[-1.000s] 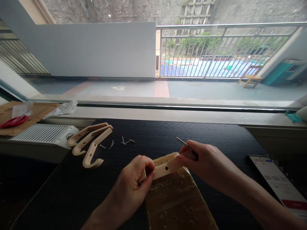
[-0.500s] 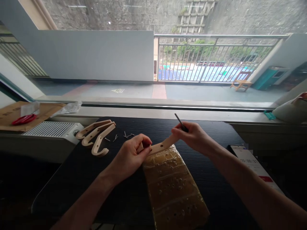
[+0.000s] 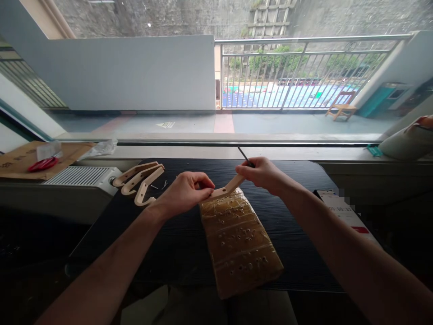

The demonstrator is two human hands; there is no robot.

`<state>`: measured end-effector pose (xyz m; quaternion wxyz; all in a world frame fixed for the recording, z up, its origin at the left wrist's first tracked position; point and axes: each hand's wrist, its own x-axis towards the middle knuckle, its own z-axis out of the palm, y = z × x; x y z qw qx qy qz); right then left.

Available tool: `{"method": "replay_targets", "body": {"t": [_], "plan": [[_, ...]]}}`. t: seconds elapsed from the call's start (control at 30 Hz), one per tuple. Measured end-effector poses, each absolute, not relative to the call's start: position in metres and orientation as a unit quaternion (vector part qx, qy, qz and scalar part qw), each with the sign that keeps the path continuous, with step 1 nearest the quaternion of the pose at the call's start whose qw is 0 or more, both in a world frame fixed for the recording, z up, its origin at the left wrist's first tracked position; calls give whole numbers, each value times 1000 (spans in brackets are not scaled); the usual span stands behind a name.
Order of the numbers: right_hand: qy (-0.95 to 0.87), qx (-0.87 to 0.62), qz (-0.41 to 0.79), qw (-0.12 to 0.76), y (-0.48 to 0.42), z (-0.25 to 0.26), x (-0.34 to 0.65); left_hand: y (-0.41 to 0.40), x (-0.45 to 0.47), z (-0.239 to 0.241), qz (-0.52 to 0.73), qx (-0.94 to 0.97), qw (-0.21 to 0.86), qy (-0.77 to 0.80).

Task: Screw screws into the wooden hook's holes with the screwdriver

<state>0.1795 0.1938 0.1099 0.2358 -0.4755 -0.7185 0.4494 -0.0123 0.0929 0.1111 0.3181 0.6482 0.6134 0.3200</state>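
Note:
My left hand (image 3: 185,192) pinches the near end of a pale wooden hook (image 3: 226,188) that lies along the far edge of a brown tape-wrapped board full of small holes (image 3: 238,239). My right hand (image 3: 260,172) grips the hook's other end and also holds a thin dark metal tool (image 3: 244,157) that sticks up and away from the fist. Both hands are closed. Three more wooden hooks (image 3: 140,179) lie in a row on the black table (image 3: 176,239) to the left, with small nails (image 3: 163,184) beside them.
A phone showing a timer (image 3: 341,211) lies on the table's right side. A white radiator (image 3: 79,176) and a cardboard sheet with red scissors (image 3: 42,163) sit at the left. A window sill (image 3: 237,151) runs behind the table.
The view has pulled back and risen, so hands and board look smaller and farther. Both hands keep their grip on the hook; the right hand's tool now points more upward.

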Motion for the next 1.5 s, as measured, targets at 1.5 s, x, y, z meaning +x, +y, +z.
{"method": "replay_targets", "body": {"t": [1.5], "plan": [[-711,-482,432,274,187,82,182,92,-17,101,247,740,231,582]]}}
